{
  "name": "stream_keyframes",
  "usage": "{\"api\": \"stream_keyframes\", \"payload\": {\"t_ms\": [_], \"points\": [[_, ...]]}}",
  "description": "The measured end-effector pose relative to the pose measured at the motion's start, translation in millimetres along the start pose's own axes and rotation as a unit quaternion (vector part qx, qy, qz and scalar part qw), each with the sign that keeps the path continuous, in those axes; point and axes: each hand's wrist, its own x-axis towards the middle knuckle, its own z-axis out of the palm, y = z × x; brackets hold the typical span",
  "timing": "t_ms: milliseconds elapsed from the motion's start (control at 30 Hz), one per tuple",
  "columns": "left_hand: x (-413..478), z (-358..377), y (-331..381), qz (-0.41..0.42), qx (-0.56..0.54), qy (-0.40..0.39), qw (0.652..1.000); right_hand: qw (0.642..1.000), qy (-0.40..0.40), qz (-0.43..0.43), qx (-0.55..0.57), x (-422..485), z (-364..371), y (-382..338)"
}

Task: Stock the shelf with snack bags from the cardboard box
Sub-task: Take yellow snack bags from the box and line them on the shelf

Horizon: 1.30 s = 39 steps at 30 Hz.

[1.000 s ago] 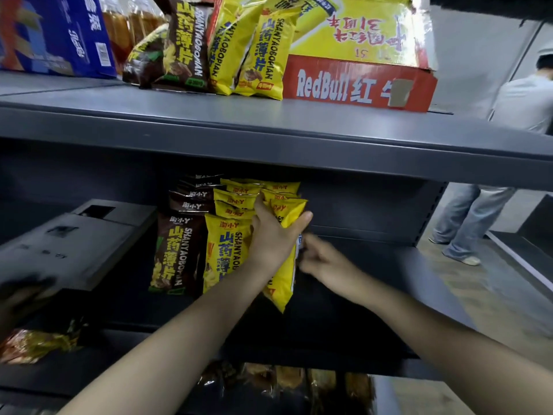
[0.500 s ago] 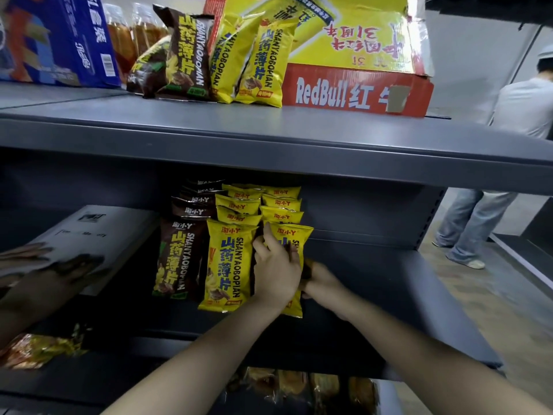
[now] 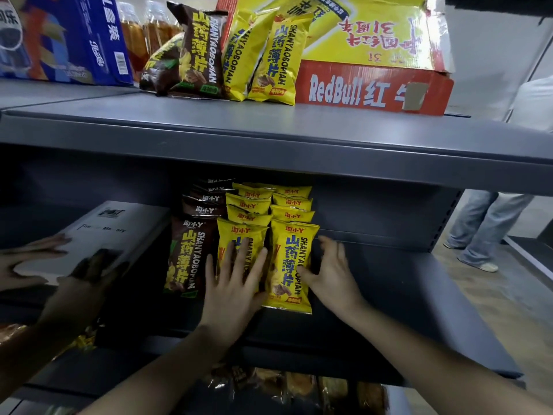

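Left hand (image 3: 236,283) shifted leftward, flat on neighbouring bag (image 3: 239,230), right hand (image 3: 332,274) slack, touching upright yellow snack bag (image 3: 291,265)

Wide-angle view — straight edges bow outward. Top shelf (image 3: 269,127) brightly lit; recess beneath in shadow; left margin motion-blurred.

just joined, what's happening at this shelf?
A person is stocking the middle shelf with snack bags. The left hand presses flat on the middle front yellow bag. The right hand touches the side of the right front yellow bag. Spare bags lean against the Red Bull box above.
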Motion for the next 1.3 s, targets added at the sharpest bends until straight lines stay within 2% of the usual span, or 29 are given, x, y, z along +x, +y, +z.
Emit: {"api": "stream_keyframes", "payload": {"t_ms": [67, 133, 200, 267, 467, 733, 833, 1000, 1300], "points": [[0, 5, -15, 0.006, 0.011, 0.001, 1.000, 0.984, 0.029, -0.123, -0.129, -3, -8, -3], [1, 11, -23, 0.023, 0.012, 0.012, 1.000, 0.940, 0.005, -0.216, -0.265, -4, -10, -8], [3, 15, -26, 0.039, 0.014, 0.022, 0.999, 0.903, -0.036, -0.244, -0.352, -1, -5, -11], [5, 18, -27, 0.048, 0.015, 0.035, 0.998, 0.888, -0.058, -0.236, -0.390, 5, 2, -12], [12, 26, -32, 0.077, 0.023, 0.074, 0.994, 0.901, -0.090, -0.219, -0.364, 24, 14, -16], [12, 27, -33, 0.090, 0.037, 0.103, 0.990, 0.893, -0.086, -0.267, -0.352, 25, 16, -7], [10, 27, -35, 0.107, 0.040, 0.110, 0.987, 0.875, -0.097, -0.292, -0.374, 21, 13, -4], [14, 25, -30, 0.114, 0.037, 0.085, 0.989, 0.842, -0.069, -0.328, -0.424, 15, 12, -7], [12, 18, -27, 0.128, 0.052, 0.101, 0.985, 0.848, -0.035, -0.315, -0.425, 2, 11, -11]]}}
